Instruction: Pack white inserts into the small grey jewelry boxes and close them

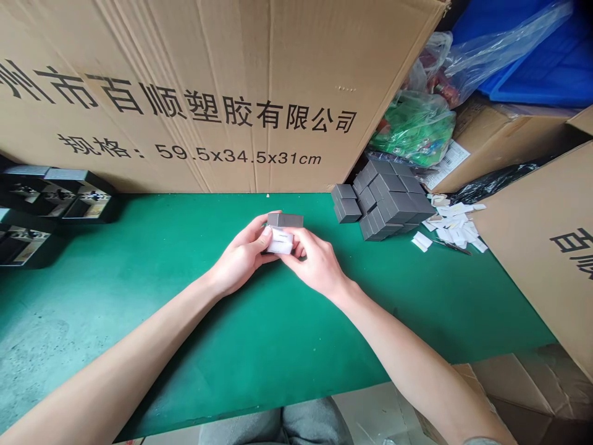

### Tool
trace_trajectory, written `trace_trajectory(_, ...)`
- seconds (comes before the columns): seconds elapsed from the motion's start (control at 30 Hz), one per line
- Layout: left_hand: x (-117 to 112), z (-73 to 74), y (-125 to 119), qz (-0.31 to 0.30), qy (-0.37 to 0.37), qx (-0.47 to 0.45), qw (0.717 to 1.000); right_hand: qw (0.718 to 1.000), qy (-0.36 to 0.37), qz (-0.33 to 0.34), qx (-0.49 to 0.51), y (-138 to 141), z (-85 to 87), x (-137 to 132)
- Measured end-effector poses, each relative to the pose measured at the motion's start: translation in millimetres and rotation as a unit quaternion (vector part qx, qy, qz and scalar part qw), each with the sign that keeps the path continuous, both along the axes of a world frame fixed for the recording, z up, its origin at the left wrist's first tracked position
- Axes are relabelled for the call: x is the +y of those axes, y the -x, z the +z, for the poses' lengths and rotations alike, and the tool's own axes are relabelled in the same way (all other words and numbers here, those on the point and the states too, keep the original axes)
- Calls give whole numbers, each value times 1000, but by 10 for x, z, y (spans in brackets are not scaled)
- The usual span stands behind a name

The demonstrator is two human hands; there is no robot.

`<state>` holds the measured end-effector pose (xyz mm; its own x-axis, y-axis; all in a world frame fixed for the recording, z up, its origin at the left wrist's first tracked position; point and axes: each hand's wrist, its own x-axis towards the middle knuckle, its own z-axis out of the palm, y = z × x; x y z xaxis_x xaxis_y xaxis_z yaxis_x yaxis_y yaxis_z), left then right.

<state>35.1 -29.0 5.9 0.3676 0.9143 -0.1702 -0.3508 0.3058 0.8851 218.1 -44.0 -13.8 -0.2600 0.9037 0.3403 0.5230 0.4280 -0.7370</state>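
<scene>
Cardboard carton [208, 93] walls the back of the green table [278, 334], a stack of small grey boxes [391, 201] sits closed at right, and over the middle the left hand [241, 256] and right hand [317, 264] together pinch a single grey box [285, 220] with a white paper slip [280, 242] against its near side.

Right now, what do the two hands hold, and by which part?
A small grey box with a white slip: left hand at its left end, right hand at its right.
</scene>
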Motion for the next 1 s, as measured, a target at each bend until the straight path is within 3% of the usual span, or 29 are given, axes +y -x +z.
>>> trace_trajectory(0.17,19,-17,18,-10,-7,-6,1000,999,-28,-13,-37,11,0,-32)
trace_trajectory(0.4,8,-20,20,0,-10,7,1000,1000,-7,-8,5,10,0,-35)
trace_trajectory(0.63,52,-92,89,15,-169,100,980,997,37,-13,64,39,-8,-23)
trace_trajectory(1.0,75,-129,113,14,-288,189,939,987,79,-15,141,47,31,15)
